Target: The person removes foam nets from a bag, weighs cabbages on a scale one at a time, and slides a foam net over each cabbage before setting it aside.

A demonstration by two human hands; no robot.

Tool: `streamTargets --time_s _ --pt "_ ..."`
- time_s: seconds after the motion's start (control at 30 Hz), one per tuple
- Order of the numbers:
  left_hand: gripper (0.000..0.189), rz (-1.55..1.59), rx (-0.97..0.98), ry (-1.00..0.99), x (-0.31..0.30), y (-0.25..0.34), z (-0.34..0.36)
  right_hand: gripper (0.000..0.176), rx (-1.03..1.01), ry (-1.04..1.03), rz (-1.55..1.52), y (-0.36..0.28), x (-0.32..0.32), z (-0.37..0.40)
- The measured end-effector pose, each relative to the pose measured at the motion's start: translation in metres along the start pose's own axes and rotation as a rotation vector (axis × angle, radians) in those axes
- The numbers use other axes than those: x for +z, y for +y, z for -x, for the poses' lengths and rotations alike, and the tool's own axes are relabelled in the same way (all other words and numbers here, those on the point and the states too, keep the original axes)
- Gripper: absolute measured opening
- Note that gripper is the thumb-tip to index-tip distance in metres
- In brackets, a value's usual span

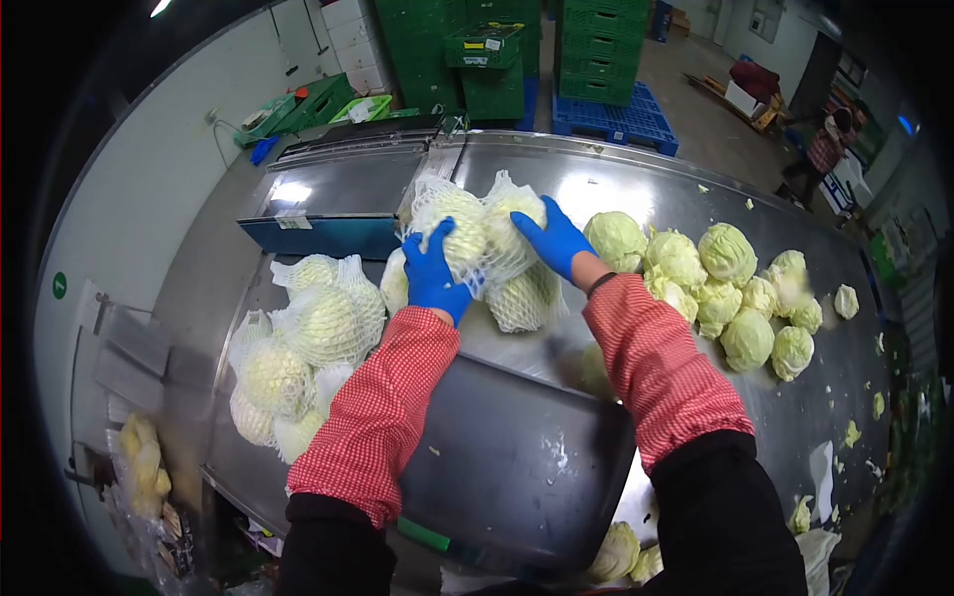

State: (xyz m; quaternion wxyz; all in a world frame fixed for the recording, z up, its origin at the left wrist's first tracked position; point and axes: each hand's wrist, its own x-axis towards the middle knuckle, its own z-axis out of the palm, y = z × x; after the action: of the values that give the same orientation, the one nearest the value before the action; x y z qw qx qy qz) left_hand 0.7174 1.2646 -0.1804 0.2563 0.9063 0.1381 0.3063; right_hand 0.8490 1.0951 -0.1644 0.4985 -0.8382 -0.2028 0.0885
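My left hand [435, 275], in a blue glove, grips a cabbage in a white foam net [459, 236], its fingers apart over the near side. A second netted cabbage [509, 214] is held by my right hand [558, 238], also gloved in blue, with thumb and fingers against its right side. These two cabbages touch each other. Just below them rests another netted cabbage [521, 301]. To the left of my left forearm lies a pile of several netted cabbages [323, 326]. My palms and some fingertips are hidden.
Several bare cabbages [747, 340] lie on the metal table [517, 169] at right, with leaf scraps near the edge. A dark tray [497, 447] is close to me. Behind stand a flat machine [348, 184], green crates [600, 50] and a blue pallet [616, 117]. A person [830, 144] is far right.
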Motion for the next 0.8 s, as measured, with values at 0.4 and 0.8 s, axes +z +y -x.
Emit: streamTargets --time_s 0.4,0.8 --pt "0.077 0.211 0.195 -0.054 -0.049 0.011 0.018 0.078 -0.013 0.302 0.64 0.021 -0.071 0.0" --pt "0.078 1.184 -1.023 -0.876 0.058 0.099 0.041 0.088 0.031 0.076 0.821 0.05 -0.068 -0.003"
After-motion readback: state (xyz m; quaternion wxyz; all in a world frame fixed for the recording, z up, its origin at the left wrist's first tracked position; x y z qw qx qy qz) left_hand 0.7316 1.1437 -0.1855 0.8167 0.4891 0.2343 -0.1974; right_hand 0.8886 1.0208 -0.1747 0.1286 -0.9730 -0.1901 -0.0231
